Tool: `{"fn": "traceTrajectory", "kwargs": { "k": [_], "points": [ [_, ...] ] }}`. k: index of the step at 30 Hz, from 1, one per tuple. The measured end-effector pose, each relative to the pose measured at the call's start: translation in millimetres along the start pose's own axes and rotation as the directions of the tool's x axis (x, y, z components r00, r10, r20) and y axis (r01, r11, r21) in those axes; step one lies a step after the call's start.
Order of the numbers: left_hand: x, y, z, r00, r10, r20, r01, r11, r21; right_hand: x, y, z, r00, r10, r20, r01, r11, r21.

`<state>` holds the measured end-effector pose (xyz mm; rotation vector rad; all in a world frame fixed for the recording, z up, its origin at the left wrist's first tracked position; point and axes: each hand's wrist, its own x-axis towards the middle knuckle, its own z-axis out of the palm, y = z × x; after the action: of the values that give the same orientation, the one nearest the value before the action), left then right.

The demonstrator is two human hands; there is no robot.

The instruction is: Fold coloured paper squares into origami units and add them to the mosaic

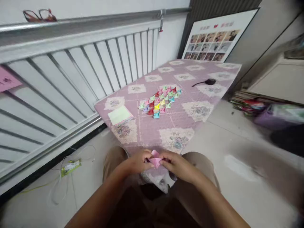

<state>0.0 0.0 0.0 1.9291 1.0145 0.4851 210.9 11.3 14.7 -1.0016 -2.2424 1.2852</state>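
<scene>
A piece of folded pink origami paper [155,161] is held just off the near edge of the table, above my lap. My left hand [142,161] pinches its left side, and my right hand [171,163] grips the right side between thumb and fingers. One pointed flap sticks up at the top. Farther up the table stand rows of small folded paper figures [157,107] in red, green, pink, yellow and blue. To their left lies a stack of square paper sheets [120,115], pale green on top.
A patterned purple tablecloth [152,129] covers the table. A dark object with a thin tail [210,81] lies at the right. White railing [99,63] runs along the left, with glasses [40,15] on its ledge. A photo board [218,36] leans behind.
</scene>
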Motion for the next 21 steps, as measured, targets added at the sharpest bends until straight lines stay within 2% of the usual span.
{"fn": "traceTrajectory", "kwargs": {
  "k": [4,9,12,15,18,21],
  "points": [
    [0.4,-0.8,4.6,1.000,-0.027,-0.016,0.026,0.999,-0.044,3.2,3.1,10.6,0.997,0.022,-0.079,-0.024,0.999,-0.032],
    [-6.4,-4.8,13.5,0.986,-0.113,-0.122,0.067,0.941,-0.330,-0.1,-3.8,12.0,0.969,0.063,-0.241,-0.049,0.997,0.066],
    [-12.4,-10.6,22.4,0.975,-0.169,-0.146,0.063,0.836,-0.545,-4.1,-7.5,12.7,0.965,0.061,-0.253,-0.027,0.991,0.135],
    [-16.4,-14.1,32.1,0.946,-0.272,-0.179,0.057,0.681,-0.730,-6.5,-10.3,16.6,0.971,0.039,-0.237,0.004,0.984,0.178],
    [-17.5,-10.2,36.7,0.931,-0.322,-0.173,0.037,0.556,-0.830,-7.5,-14.8,19.7,0.967,-0.022,-0.253,0.060,0.988,0.144],
    [-16.9,-3.2,36.0,0.933,-0.323,-0.162,0.022,0.498,-0.867,-9.0,-20.3,19.1,0.958,-0.107,-0.268,0.130,0.989,0.070]
  ]
}}
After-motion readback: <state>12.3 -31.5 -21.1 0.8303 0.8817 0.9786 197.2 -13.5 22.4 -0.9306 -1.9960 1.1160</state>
